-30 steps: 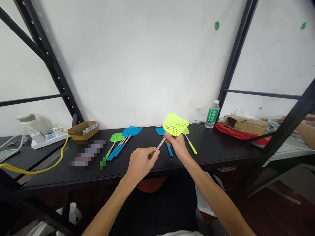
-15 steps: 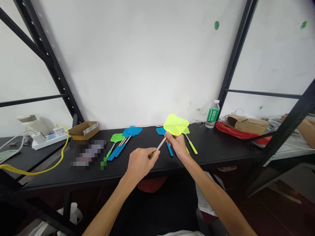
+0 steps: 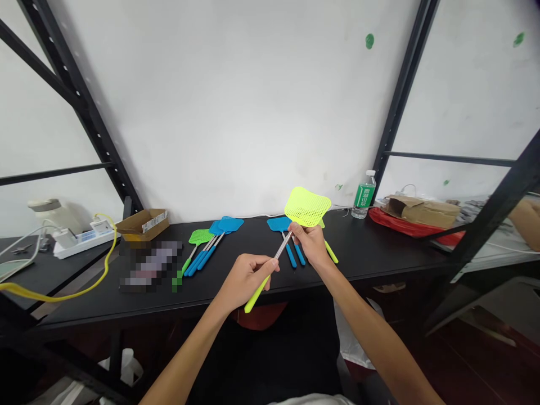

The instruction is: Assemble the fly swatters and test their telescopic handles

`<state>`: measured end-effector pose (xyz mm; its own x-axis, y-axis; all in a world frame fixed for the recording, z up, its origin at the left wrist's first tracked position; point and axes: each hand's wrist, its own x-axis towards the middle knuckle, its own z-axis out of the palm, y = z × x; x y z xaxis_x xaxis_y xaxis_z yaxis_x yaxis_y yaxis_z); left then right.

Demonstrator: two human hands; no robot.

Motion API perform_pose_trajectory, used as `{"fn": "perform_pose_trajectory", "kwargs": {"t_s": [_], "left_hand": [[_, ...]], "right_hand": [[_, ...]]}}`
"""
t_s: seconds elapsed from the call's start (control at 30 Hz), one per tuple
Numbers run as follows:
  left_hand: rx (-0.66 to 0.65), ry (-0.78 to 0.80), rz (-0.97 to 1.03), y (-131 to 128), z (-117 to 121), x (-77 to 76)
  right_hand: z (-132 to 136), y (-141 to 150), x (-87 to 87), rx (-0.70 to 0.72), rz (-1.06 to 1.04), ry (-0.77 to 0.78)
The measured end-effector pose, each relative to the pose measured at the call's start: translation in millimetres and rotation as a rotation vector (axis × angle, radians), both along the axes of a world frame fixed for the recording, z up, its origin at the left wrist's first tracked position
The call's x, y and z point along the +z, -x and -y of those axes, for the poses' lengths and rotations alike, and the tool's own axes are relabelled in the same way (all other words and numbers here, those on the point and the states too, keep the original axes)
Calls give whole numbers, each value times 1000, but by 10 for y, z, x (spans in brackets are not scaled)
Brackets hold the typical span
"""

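A yellow fly swatter (image 3: 307, 207) is held tilted above the black table by both my hands. My left hand (image 3: 250, 277) is closed round it where the yellow grip meets the metal rod. With fingers pinched just below the mesh head, my right hand (image 3: 310, 242) grips the top of the rod. Blue fly swatters (image 3: 289, 254) lie behind the rod, beside another yellow swatter (image 3: 331, 253) partly hidden by my right hand. To the left lie several more blue swatters (image 3: 231, 225) and a green swatter (image 3: 199, 237).
On the table (image 3: 363, 253) a water bottle (image 3: 364, 195) stands at the right, near a cardboard package (image 3: 422, 210) on red plastic. An open carton (image 3: 143, 225), a blurred item (image 3: 151, 265), a power strip (image 3: 80, 242) and a yellow cable (image 3: 110, 253) are at the left. Another person's arm (image 3: 526, 224) shows far right.
The yellow swatter's head has risen slightly and shifted right with my right hand. More rod and the whole lower grip now show at my left hand, which has turned.
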<state>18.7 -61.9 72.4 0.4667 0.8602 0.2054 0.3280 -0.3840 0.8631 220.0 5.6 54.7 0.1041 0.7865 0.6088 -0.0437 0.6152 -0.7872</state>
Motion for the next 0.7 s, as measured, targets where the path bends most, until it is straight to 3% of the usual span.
{"fn": "perform_pose_trajectory", "kwargs": {"t_s": [0.1, 0.27, 0.37, 0.5, 0.7], "left_hand": [[-64, 109, 111, -6, -14, -18], [-190, 433, 406, -79, -71, -169], [-193, 489, 453, -130, -92, -235], [-146, 380, 383, -151, -80, -216], [10, -8, 14, -95, -9, -72]], "right_hand": [[14, -5, 16, 3, -12, -5], [-6, -33, 32, 6, -52, -6], [-28, -74, 36, -8, -54, 6], [-67, -133, 37, -24, -83, 5], [-140, -212, 35, -35, -82, 58]]}}
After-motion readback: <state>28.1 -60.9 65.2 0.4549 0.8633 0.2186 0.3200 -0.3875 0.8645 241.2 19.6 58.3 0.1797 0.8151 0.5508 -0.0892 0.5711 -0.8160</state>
